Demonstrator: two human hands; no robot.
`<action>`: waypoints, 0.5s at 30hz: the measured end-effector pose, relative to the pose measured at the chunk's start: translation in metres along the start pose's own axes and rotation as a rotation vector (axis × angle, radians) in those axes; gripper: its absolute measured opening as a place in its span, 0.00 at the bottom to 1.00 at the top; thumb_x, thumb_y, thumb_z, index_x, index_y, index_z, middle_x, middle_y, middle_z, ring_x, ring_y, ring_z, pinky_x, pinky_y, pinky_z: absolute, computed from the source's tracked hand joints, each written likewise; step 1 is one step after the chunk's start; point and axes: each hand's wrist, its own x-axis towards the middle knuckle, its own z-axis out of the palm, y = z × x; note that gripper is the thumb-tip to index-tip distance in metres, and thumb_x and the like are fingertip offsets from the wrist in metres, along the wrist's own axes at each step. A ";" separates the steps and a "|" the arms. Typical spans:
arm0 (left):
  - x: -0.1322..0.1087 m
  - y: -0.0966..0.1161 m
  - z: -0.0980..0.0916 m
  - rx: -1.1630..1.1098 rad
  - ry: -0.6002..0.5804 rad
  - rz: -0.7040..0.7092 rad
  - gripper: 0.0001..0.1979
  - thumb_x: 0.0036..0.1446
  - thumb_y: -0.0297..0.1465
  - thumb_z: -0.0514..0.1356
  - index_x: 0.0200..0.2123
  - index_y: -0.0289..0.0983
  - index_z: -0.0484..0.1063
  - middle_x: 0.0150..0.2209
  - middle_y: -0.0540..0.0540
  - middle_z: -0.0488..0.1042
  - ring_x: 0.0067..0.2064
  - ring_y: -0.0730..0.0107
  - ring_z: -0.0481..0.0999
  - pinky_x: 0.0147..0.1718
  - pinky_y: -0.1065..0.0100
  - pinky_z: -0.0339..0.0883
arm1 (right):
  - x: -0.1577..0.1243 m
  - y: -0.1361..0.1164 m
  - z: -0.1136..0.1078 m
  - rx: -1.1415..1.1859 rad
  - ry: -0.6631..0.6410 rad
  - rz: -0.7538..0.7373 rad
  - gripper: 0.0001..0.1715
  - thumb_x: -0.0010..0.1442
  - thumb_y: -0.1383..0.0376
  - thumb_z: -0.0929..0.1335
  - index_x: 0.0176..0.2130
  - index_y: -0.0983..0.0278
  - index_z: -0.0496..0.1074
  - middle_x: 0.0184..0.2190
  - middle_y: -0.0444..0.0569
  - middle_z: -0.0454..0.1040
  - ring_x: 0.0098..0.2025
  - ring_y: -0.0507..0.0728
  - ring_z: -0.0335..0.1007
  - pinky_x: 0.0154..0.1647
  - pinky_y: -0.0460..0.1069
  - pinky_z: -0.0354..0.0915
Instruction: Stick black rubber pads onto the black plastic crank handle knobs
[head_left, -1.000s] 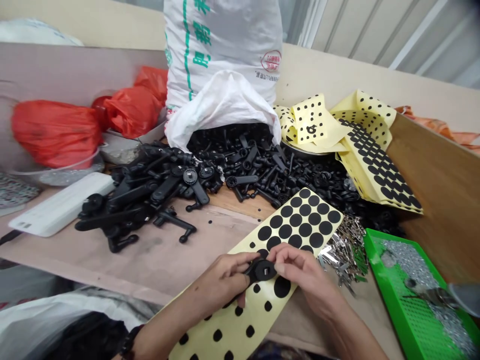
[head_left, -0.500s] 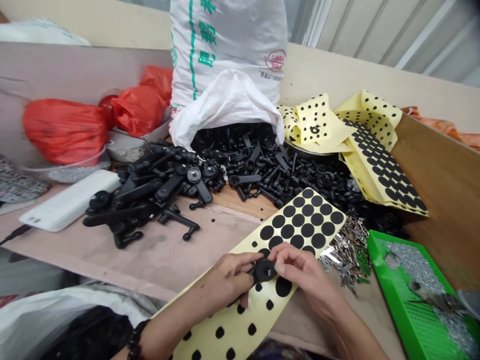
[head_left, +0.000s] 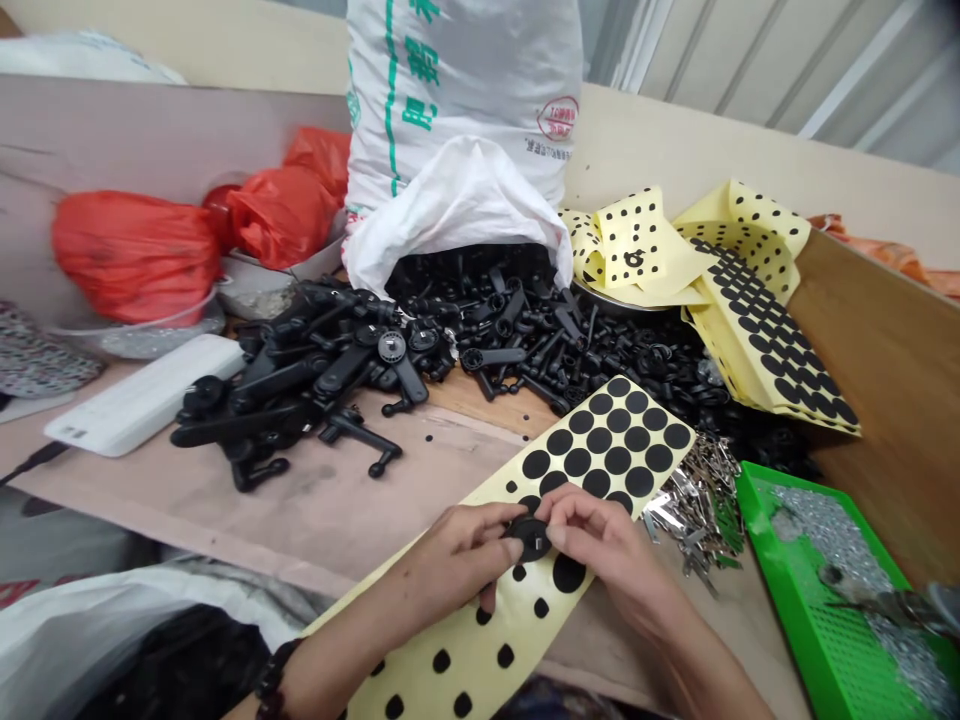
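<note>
1. Pinching a black round part (head_left: 529,535) from both sides, the left hand (head_left: 450,560) and the right hand (head_left: 600,548) meet fingertip to fingertip, with thumbs and forefingers closed on its rim.
2. That part sits low in the middle of the view, just above the yellow sticker sheet (head_left: 600,450), at the spot where the full rows of big black dots end.
3. Compared with 1 second ago, both hands hold the same grip in the same spot over the sheet, and the part looks slightly turned between the fingers.
4. Everything on the bench has slid a little to the right in the view, which is the head camera shifting; the pile of black handles (head_left: 337,375) lies as it did.
5. Green characters run down the white woven sack (head_left: 465,90), cut off by the top edge and a fold, so I cannot read them whole.
6. A red round stamp (head_left: 558,117) sits on the sack with small red print under it, too fine to read.
7. A white box (head_left: 142,395) by the handles carries a small grey mark at its near end, which is also unreadable.
8. To the right are loose metal clips (head_left: 697,500) and a green tray (head_left: 795,610).
</note>
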 end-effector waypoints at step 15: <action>-0.010 -0.002 0.008 0.224 0.156 0.101 0.12 0.60 0.34 0.51 0.39 0.35 0.71 0.21 0.55 0.64 0.18 0.79 0.59 0.17 0.76 0.54 | -0.007 0.014 -0.001 0.221 -0.074 0.089 0.13 0.55 0.57 0.69 0.30 0.66 0.76 0.37 0.51 0.73 0.34 0.53 0.70 0.40 0.50 0.65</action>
